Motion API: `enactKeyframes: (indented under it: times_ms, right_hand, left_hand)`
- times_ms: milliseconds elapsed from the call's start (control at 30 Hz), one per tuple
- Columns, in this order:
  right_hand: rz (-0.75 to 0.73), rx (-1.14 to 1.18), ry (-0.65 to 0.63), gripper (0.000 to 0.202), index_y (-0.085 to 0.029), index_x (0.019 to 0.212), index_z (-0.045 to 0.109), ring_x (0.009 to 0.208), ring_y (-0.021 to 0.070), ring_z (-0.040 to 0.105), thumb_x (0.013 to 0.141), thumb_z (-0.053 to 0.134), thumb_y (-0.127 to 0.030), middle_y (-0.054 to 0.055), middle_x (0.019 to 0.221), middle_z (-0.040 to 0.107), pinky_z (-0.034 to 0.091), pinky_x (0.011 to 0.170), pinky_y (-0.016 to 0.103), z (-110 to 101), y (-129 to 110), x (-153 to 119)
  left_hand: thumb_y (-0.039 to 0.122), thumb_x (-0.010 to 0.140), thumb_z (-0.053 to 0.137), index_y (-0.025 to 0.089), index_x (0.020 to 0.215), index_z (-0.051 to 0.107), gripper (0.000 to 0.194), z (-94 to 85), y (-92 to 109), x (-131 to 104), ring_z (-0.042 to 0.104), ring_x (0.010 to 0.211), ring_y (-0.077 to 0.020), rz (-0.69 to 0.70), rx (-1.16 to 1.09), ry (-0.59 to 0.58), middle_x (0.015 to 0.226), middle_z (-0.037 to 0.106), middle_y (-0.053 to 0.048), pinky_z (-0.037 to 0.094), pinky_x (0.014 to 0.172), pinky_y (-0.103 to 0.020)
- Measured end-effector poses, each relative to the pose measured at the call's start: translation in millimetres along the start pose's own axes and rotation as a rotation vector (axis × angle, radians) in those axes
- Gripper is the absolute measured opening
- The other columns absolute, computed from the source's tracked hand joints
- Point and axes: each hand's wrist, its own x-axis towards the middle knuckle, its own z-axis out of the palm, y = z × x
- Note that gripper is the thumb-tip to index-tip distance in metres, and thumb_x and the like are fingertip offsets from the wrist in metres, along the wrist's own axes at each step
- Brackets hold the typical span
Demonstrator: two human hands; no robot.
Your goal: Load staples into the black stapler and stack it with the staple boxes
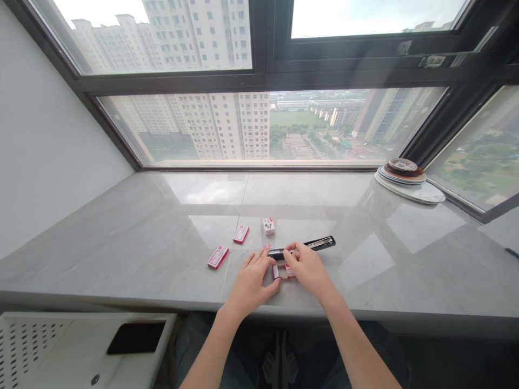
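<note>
A black stapler [324,243] lies opened out on the counter, its long metal channel showing toward the right. My left hand [252,278] is at the stapler's left end, with fingertips against it and the thumb lower down, apart from them, by a red-and-white box [276,272]. My right hand [306,265] is closed in a pinch over the middle of the stapler; whatever is between its fingertips is too small to make out. The small box sits just below the stapler, partly covered by my right hand, and seems to be open.
Two flat red-and-white boxes [218,257] [241,234] lie left of my hands. A small white box [268,226] stands behind the stapler. Stacked plates [405,175] occupy the counter's back right, under the window. A white perforated surface [60,356] with a dark recess is at lower left.
</note>
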Motion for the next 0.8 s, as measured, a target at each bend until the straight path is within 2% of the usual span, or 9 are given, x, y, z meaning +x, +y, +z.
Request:
enactKeyframes:
  times_ms: [167,300,433,600,667,800]
  right_hand:
    - [0.020,0.147,-0.048,0.033,-0.018,0.109,0.069,0.057,0.0171,0.058,0.094,0.054,-0.044,-0.002,0.059,0.065,0.043,0.060,0.027,9.9,2.4,0.3]
    - [0.028,0.230,0.042,0.031,-0.019,0.102,0.069,0.053,0.0150,0.052,0.092,0.057,-0.045,-0.004,0.056,0.058,0.040,0.056,0.025,21.5,-6.7,0.5]
    - [-0.029,0.143,0.066,0.025,-0.021,0.094,0.071,0.054,0.0157,0.053,0.091,0.059,-0.042,-0.004,0.055,0.056,0.039,0.058,0.026,24.8,-15.1,4.4]
    - [0.002,-0.062,0.173,0.030,-0.022,0.082,0.069,0.062,0.0178,0.060,0.096,0.053,-0.042,0.002,0.063,0.066,0.039,0.063,0.027,14.2,-8.6,5.7]
    - [0.009,-0.049,0.119,0.034,-0.021,0.080,0.068,0.062,0.0178,0.061,0.097,0.051,-0.044,0.004,0.064,0.068,0.040,0.063,0.027,12.8,-4.8,3.6]
    - [0.070,0.205,-0.003,0.033,-0.019,0.098,0.067,0.052,0.0159,0.056,0.095,0.054,-0.049,-0.001,0.057,0.064,0.042,0.054,0.025,21.5,-2.5,1.2]
  left_hand:
    - [0.032,0.090,0.067,0.031,0.116,0.060,0.027,-2.4,0.8,1.4,0.031,0.156,-0.0244,0.004,-0.005,-0.011,0.164,0.041,0.001,0.025,0.129,-0.049]
    - [0.031,0.090,0.066,0.031,0.119,0.061,0.030,-3.8,0.1,2.1,0.031,0.156,-0.0254,0.015,-0.033,-0.021,0.161,0.045,0.000,0.025,0.129,-0.051]
    - [0.031,0.088,0.068,0.031,0.124,0.060,0.037,-4.8,0.2,1.2,0.033,0.155,-0.0260,0.012,-0.041,-0.010,0.162,0.045,-0.001,0.025,0.129,-0.051]
    - [0.032,0.088,0.068,0.031,0.113,0.061,0.026,-4.8,0.7,-0.6,0.033,0.155,-0.0236,-0.002,-0.031,0.005,0.163,0.043,0.001,0.026,0.129,-0.047]
    - [0.032,0.089,0.068,0.031,0.112,0.061,0.025,-4.6,0.5,-0.7,0.033,0.155,-0.0239,0.001,-0.032,0.003,0.163,0.043,0.001,0.026,0.129,-0.048]
    - [0.031,0.089,0.067,0.030,0.116,0.061,0.028,-4.8,-0.2,-0.1,0.031,0.156,-0.0255,0.012,-0.031,-0.007,0.162,0.045,0.000,0.025,0.129,-0.050]
